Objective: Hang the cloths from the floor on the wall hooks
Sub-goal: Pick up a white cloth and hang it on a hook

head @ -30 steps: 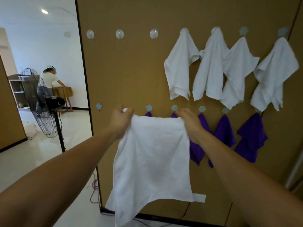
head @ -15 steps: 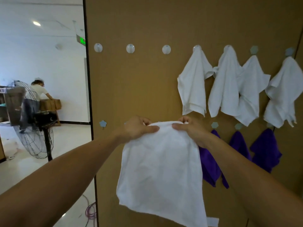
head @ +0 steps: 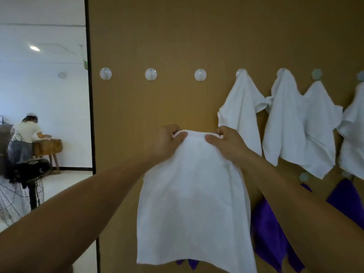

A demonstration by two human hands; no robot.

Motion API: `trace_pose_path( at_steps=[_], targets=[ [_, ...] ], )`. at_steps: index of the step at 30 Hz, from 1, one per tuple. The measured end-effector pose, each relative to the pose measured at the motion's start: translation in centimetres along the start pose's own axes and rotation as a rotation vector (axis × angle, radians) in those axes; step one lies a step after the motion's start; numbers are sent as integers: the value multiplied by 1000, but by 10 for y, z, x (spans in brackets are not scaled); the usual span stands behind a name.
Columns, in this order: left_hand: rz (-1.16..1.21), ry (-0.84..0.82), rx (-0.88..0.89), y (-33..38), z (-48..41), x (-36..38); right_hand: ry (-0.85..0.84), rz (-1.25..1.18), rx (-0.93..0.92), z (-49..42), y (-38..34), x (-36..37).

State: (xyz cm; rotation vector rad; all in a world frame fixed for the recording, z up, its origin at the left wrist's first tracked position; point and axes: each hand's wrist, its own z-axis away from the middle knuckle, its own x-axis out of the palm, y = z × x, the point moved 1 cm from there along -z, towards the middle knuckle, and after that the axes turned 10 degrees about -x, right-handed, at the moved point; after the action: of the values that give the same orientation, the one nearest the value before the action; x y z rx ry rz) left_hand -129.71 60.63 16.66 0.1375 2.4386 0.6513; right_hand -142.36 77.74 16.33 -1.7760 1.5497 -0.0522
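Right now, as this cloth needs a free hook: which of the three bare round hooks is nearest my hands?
The rightmost bare hook, straight above the held white cloth, beside the first hung cloth; the other two sit further left.

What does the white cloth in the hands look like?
The white cloth is plain, soft-looking and thin, like a small towel. The left hand and right hand pinch its top edge, close together, so the top bunches between them. The rest hangs down flat with soft folds in front of the brown wall, below the round hooks and on none of them.
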Motion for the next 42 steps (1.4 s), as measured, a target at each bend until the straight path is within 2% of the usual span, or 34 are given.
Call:
trace_pose_path(
  at_steps=[2,4,6,12,15,20,24,28,34,36,39,40,42],
  targets=[
    [10,41,-1,-3,-28,8,-54,42,-54,-26,3,1],
    [30,67,4,-6,-57,15,-136,-1,-62,-48,5,-1],
    [45,95,16,-7,-85,21,-143,-74,-62,-73,12,-9],
    [-39,279,76,6,-163,28,185,-158,-108,-155,26,-14],
    [-169,348,94,19,-201,27,259,-84,-139,-196,27,-14],
    [-195,384,156,35,-269,22,410,48,-160,-266,28,-23],
    [-221,437,168,36,-316,26,468,148,-141,-317,29,-32],
    [-272,398,123,30,-345,39,466,225,-89,-344,47,-30],
    [-279,351,93,19,-352,54,452,204,-70,-353,65,-26],
    [-208,225,37,21,-347,57,403,123,-18,-348,67,-25],
    [162,-53,-238,23,-337,64,317,31,130,-336,71,-19],
    [193,-121,-289,24,-331,64,290,55,150,-332,72,-17],
    [50,-214,-254,23,-328,63,263,130,125,-327,71,-15]
  ],
)
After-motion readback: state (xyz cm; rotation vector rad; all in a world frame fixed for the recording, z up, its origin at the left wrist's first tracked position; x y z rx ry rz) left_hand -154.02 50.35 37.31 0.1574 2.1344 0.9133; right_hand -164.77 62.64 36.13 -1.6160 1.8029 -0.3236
